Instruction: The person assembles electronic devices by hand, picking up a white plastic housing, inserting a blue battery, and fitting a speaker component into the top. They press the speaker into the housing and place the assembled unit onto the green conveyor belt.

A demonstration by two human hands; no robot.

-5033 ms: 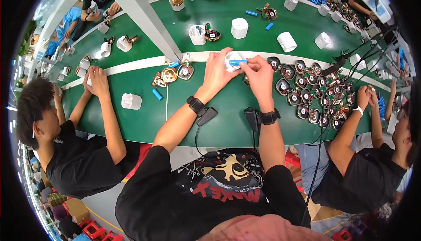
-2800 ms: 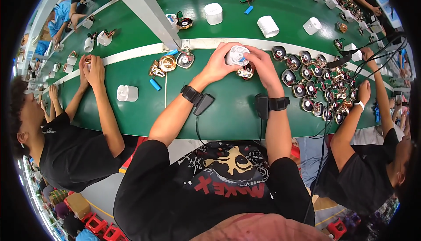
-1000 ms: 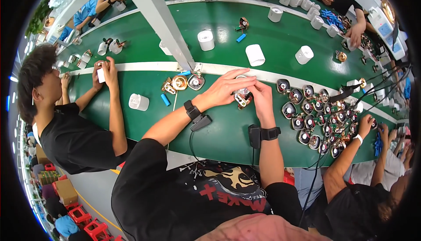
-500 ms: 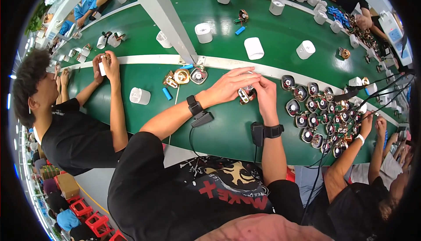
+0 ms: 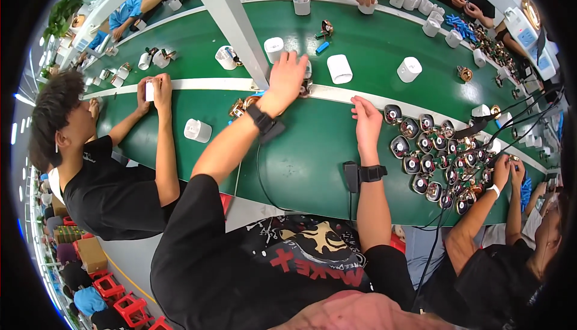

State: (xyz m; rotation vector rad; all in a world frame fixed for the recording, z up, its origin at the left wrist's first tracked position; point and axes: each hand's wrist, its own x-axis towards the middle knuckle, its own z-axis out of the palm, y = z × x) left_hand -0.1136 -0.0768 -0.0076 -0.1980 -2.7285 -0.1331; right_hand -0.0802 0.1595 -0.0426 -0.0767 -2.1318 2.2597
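Reaching out past the white stripe, the left hand (image 5: 287, 76) lies flat and spread over a small round metal part (image 5: 305, 85) on the green belt (image 5: 300, 155), looks like a set-down, so letting go cleanly comes next. Right hand (image 5: 366, 119) hovers loose, open and empty, with the batch of round speaker parts (image 5: 433, 158) just to its right; no real containers, only white cylinder housings (image 5: 339, 68) beyond the left hand's fingertips.

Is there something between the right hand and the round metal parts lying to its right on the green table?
Nothing visible. The right hand hovers open, and bare green table separates it from the nearest round metal parts.
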